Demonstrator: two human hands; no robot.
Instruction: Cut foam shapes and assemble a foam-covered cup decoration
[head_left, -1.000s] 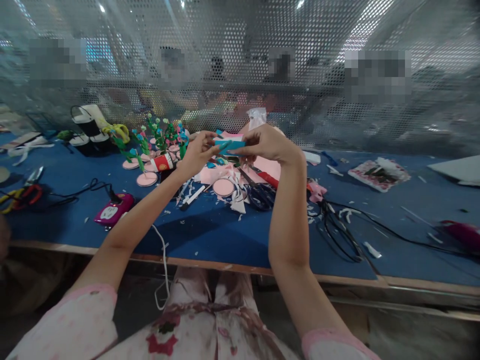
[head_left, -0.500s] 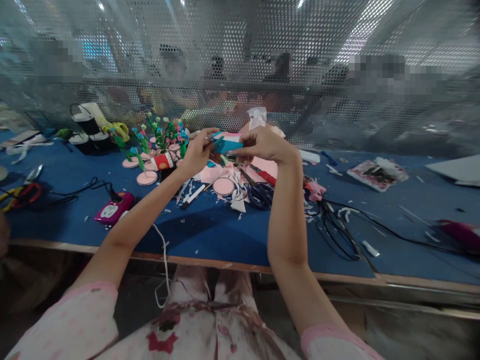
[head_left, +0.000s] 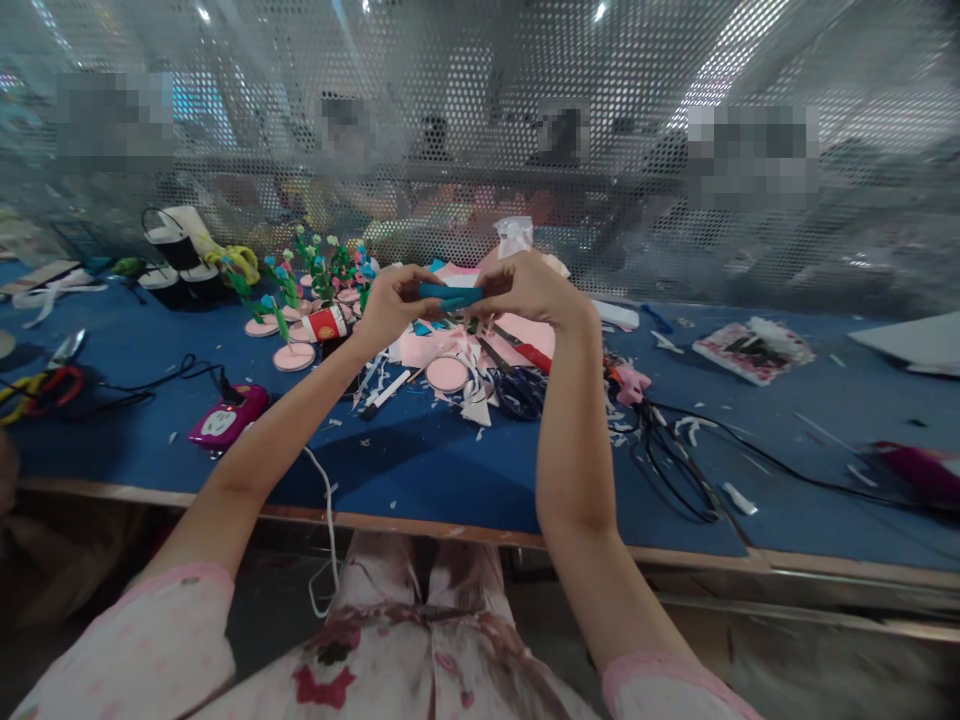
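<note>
Two bare hands meet in the head view over a blue table (head_left: 420,475), a slim blue piece (head_left: 456,294) stretched level between them. It is raised above the clutter, near the middle of the view. Thumb and fingers of the left hand (head_left: 391,306) are pinched on its left end; those of the right hand (head_left: 534,288) are pinched on its right end, the wrist bent. How the remaining right fingers lie is hard to tell.

Below and behind the piece lie pink and white scraps (head_left: 420,348), a round pink disc (head_left: 447,374), dark scissors handles (head_left: 519,394) and a red-handled tool (head_left: 535,357). Left of the left hand, small green-stemmed flowers (head_left: 319,272) stand on pink bases, with a red-and-white roll (head_left: 325,323) on its side close by. Nearer the left forearm sits a purple device (head_left: 229,415). Right of the right forearm lie a pink ornament (head_left: 631,384) and, farther off, a patterned packet (head_left: 754,348).
</note>
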